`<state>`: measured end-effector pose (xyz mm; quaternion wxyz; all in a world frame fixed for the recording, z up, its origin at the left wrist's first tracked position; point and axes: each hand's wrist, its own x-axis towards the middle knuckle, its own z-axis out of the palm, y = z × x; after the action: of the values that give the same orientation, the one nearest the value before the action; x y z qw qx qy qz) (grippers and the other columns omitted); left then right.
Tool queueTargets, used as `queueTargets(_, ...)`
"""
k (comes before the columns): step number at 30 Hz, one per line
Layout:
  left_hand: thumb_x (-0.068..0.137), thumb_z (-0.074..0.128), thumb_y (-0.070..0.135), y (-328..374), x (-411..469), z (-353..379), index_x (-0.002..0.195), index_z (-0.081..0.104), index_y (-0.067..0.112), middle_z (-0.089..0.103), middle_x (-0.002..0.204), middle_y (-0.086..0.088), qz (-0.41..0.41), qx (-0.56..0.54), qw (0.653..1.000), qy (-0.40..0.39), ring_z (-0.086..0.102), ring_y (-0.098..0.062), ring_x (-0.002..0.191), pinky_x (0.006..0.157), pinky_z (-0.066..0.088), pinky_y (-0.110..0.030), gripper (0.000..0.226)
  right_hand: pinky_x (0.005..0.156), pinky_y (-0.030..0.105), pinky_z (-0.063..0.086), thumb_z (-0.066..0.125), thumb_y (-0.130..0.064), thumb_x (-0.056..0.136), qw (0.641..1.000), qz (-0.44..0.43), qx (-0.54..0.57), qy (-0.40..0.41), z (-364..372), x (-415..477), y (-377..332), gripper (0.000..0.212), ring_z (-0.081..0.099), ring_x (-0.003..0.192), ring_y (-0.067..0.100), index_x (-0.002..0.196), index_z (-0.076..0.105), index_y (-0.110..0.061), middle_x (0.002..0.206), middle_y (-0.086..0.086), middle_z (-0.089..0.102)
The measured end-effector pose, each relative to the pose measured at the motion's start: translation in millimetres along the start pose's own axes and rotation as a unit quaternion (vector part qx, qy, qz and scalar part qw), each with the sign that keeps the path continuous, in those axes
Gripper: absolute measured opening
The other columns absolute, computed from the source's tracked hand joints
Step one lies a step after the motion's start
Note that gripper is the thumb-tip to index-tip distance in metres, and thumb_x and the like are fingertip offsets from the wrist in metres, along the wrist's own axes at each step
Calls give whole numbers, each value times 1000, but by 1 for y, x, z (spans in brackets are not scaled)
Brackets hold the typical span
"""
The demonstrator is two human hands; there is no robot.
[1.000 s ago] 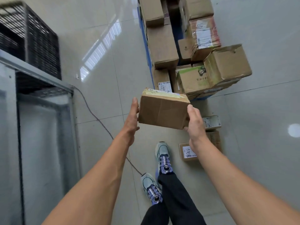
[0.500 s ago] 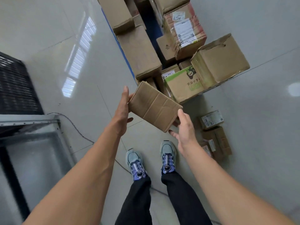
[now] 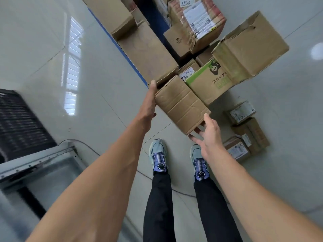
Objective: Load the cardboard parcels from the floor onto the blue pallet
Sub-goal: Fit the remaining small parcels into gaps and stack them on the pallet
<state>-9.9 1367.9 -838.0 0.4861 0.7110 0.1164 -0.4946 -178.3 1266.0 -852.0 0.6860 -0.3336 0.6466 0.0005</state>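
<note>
Looking down past two bare forearms. Pressing a flat left hand (image 3: 148, 103) against the far end of a plain cardboard box (image 3: 181, 104); propping the near corner on straight fingers of the right hand (image 3: 209, 135), thumb against the side. Held tilted, just in front of a green-printed box (image 3: 208, 84) at the near end of a loaded blue pallet (image 3: 120, 48). A few small parcels (image 3: 250, 135) on the floor (image 3: 288, 119) to the right of the shoes (image 3: 158, 154). Black crate (image 3: 21, 119) at left.

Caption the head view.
A parcel held between left hand and right hand beside the loaded pallet; small parcels lie on the floor.
</note>
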Motion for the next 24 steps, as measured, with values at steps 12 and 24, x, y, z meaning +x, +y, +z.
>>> queueTargets(12,101,25,74,-14,33,-8,160,32,30,31,167,0,11,-21,999,-23,33,-29,152,119,29,-56,74,92,51,58,55,-28,106,999,-8,-26,23,9,22,11,50,56,130,30,151,36,-25,147,12,50)
queueTargets(24,104,24,70,-29,19,-8,162,28,28,27,169,-3,26,-37,999,-13,40,-31,147,116,32,-64,73,89,43,60,46,-11,108,994,-41,-92,-30,-4,30,1,61,70,106,25,160,23,-33,137,15,57)
